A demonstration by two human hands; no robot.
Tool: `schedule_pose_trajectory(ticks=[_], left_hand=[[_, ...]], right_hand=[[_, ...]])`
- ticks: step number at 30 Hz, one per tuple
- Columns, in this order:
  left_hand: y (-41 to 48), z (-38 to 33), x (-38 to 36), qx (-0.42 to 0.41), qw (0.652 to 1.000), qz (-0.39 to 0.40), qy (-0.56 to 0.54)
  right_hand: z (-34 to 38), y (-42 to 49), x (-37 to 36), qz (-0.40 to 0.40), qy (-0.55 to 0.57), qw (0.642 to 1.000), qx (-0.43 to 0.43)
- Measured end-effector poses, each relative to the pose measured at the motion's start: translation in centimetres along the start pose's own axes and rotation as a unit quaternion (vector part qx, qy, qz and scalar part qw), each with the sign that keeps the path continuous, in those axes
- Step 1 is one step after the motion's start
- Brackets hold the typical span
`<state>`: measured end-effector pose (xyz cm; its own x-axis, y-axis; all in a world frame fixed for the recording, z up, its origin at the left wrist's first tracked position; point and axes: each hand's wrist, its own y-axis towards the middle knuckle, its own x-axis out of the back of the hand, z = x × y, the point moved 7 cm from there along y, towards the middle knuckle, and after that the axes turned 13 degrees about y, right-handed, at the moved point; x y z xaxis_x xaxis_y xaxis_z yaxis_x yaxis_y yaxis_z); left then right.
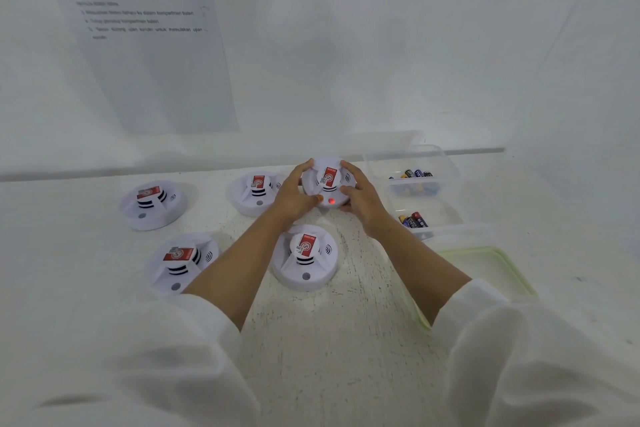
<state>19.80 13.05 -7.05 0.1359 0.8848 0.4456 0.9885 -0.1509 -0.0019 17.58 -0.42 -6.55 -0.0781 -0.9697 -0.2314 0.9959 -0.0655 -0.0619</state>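
In the middle of the frame both hands grasp a white smoke detector (pixel 329 180). The left hand (pixel 294 192) curls round its left rim with the thumb just beside a lit red lamp (pixel 331 200), and the right hand (pixel 360 196) wraps the right rim. Whether its base touches the table (pixel 311 340) cannot be told.

The grip sits only on the smooth rim, so a twist or a press with the thumb could probably make the unit slip. It might then knock the neighbouring detector (pixel 254 192) to its left, or the clear battery box (pixel 446 166) to its right, where loose batteries (pixel 414 220) lie.

Each unit, including the nearest detector (pixel 304 256) below the hands, carries a red label with a white round emblem and a small square code. A sound-wave symbol sits beside it, and the lettering is too small to read. The printed sheet (pixel 149 45) at the upper left shows numbered lines, too blurred to read reliably.
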Motion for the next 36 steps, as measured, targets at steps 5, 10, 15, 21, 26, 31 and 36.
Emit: schedule_pose_trajectory(ticks=[5, 10, 15, 21, 26, 31, 36], left_hand=[[0.00, -0.08, 0.01, 0.001, 1.000, -0.001, 0.008], [-0.01, 0.03, -0.03, 0.001, 1.000, 0.001, 0.002], [-0.03, -0.08, -0.05, 0.012, 1.000, 0.003, -0.001], [-0.07, -0.15, -0.08, 0.010, 1.000, 0.006, -0.004], [-0.17, -0.23, -0.07, 0.007, 1.000, 0.005, -0.003], [-0.18, -0.23, -0.08, 0.009, 1.000, 0.007, -0.004], [-0.16, -0.23, -0.09, 0.009, 1.000, 0.007, -0.003]], right_hand=[[-0.19, 0.09, 0.01, 0.001, 0.003, 1.000, -0.004], [0.00, 0.01, 0.02, -0.003, -0.002, 1.000, 0.000], [0.02, -0.01, -0.04, 0.006, 0.002, 1.000, 0.003], [-0.18, 0.21, -0.01, 0.006, -0.016, 1.000, 0.004], [-0.24, 0.34, 0.10, 0.001, -0.028, 1.000, 0.006], [-0.22, 0.32, 0.03, 0.006, -0.025, 1.000, 0.006], [-0.38, 0.47, 0.06, 0.005, -0.031, 0.999, 0.004]])
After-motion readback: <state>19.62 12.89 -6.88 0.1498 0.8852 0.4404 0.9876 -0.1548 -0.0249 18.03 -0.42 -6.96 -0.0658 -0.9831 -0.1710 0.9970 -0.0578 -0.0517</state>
